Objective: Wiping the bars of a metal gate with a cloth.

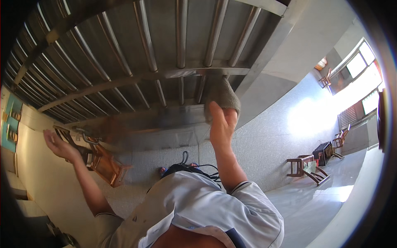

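Observation:
In my right hand (221,127) is a grey-green cloth (231,96), bunched over the fingers and hiding them. The cloth is up against the right end of a metal rail (149,76) that crosses a barred grille with shiny round metal bars (180,34). Blur hides exactly how the cloth meets the rail. My left hand (60,148) is raised out to the left with its fingers loosely apart and nothing in it. In the view it lies close to a wooden chair (107,164), though I cannot tell whether they touch.
A pale wall (269,93) borders the grille on the right. On the shiny floor (263,155) stand a wooden stool (304,166) and a dark plastic crate (322,152). Bright windows (356,65) lie far right. Black cords (207,167) hang at my waist.

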A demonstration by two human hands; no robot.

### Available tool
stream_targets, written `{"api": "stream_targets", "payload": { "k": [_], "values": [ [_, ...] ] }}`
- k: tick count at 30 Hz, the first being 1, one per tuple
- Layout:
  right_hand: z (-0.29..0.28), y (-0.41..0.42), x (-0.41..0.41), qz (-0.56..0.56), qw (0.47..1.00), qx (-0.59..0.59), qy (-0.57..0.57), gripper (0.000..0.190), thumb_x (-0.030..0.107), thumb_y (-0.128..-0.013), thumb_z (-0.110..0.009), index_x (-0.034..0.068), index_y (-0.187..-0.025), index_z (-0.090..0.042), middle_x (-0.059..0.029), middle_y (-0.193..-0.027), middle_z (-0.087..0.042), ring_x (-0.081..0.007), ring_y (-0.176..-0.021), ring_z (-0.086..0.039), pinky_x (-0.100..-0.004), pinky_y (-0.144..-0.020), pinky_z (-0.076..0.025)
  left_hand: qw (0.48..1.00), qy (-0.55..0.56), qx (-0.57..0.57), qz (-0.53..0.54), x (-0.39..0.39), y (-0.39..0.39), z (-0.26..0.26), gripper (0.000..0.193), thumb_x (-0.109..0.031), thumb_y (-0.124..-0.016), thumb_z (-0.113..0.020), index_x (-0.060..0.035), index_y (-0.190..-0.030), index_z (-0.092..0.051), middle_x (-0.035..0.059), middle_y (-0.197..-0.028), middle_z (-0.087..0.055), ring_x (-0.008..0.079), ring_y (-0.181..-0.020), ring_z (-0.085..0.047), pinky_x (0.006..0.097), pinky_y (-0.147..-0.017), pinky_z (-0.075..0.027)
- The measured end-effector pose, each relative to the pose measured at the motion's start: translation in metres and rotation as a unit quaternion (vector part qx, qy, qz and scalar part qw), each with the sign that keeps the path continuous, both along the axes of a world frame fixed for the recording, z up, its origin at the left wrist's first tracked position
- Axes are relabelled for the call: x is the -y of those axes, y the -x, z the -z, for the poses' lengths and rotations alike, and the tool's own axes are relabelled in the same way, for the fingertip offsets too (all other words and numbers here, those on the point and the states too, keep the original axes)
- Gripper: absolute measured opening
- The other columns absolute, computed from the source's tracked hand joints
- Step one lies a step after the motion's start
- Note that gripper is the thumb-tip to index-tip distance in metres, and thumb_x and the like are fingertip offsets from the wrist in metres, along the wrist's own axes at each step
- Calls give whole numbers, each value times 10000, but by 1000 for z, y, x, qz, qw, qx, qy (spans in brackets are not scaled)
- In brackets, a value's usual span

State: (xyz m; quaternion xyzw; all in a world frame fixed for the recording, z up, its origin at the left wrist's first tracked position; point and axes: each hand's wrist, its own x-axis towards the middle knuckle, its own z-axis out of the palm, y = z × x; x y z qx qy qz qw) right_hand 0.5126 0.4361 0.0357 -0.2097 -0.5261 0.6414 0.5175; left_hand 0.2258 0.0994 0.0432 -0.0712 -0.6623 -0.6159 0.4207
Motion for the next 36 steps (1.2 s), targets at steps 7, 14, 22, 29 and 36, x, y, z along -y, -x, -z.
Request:
{"api": "stream_targets", "payload": {
  "k": [7, 14, 22, 29, 36],
  "values": [
    [-46, 20, 27, 78, 995, 58, -20, 227, 139, -834, -647, -46, -960, -604, -47, -868, -605, -101, -764, -527, -268, -653, -427, 993, 56, 106, 13, 98, 147, 18, 585, -417, -1034, -352, 18, -1423, -388, 185, -1412, -464, 288, -1292, -456, 383, -1082, -343],
    [-16, 37, 15, 125, 981, 146, -2, 227, 167, -783, -658, -45, -841, -602, -95, -711, -603, -192, -619, -557, -333, -569, -439, 960, -120, 174, 186, 32, 137, 6, 668, -467, -1036, -214, 54, -1438, -325, 219, -1466, -370, 336, -1311, -418, 430, -1113, -348],
    [28, 26, -12, 124, 948, 284, -78, 354, 277, -713, -679, -55, -640, -582, -219, -597, -584, -384, -598, -616, -443, -554, -474, 978, -61, 157, 125, 27, 140, 15, 703, -498, -1033, -199, 67, -1443, -278, 247, -1459, -362, 354, -1301, -428, 453, -1101, -366],
    [55, 25, 7, 121, 927, 345, -79, 300, 235, -731, -661, -39, -847, -628, -231, -698, -628, -367, -679, -649, -430, -655, -500, 987, -37, 150, 52, 36, 154, 25, 642, -446, -1040, -226, 83, -1372, -374, 251, -1389, -441, 346, -1218, -510, 448, -1048, -441],
    [1, 26, 2, 38, 990, 119, 63, 206, 19, -753, -588, -29, -944, -647, -44, -825, -667, -138, -720, -617, -278, -643, -486, 990, -15, 139, 6, 31, 140, 19, 604, -431, -1036, -253, 65, -1332, -427, 237, -1342, -491, 336, -1141, -557, 447, -982, -494]
  ]
}}
